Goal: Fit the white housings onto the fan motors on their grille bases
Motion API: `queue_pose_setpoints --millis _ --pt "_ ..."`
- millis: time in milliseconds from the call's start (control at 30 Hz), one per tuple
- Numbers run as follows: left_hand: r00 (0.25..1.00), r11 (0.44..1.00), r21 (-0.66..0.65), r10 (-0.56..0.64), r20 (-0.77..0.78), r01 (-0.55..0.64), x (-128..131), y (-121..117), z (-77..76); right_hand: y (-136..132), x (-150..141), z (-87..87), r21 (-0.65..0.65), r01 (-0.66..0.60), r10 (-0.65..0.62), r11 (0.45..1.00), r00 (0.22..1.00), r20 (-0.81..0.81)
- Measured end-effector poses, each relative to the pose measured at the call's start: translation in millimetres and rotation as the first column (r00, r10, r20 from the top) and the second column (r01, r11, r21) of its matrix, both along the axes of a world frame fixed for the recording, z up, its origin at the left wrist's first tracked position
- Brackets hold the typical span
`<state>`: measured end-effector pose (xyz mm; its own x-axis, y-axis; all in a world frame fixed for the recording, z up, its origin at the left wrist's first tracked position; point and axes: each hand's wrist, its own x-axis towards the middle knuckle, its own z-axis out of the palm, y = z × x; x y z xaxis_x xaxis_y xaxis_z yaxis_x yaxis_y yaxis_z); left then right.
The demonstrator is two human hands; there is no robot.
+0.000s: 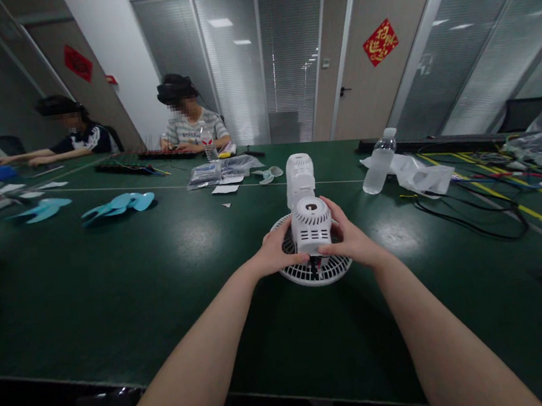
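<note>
A white fan motor housing (313,227) with vent slots sits over a round white fan grille (316,280) on the green table. My left hand (277,250) grips the housing from its left side, thumb near the lower edge. From the other side my right hand (348,236) holds it, thumb at the lower front. Dark parts and a bit of red show beneath the housing, between my thumbs. A white jointed arm piece (300,179) extends away behind the housing. My fingertips on the far sides are partly hidden.
Blue fan blades (119,206) lie at the left, a small pale fan blade (268,175) behind the fan. A water bottle (379,162), white plastic bag (421,173) and black cables (473,219) are right. Several people sit across the table (112,284).
</note>
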<state>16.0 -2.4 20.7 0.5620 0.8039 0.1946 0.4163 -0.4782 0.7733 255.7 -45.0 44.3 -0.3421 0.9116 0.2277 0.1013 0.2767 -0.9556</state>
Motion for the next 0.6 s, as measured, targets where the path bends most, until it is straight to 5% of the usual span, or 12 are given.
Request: queue_pose_setpoints --millis 600 --pt "1.0 1.0 -0.016 -0.006 0.015 0.007 2.0 -2.9 2.0 -0.5 -1.4 0.7 0.039 0.005 -0.007 0.999 0.999 0.042"
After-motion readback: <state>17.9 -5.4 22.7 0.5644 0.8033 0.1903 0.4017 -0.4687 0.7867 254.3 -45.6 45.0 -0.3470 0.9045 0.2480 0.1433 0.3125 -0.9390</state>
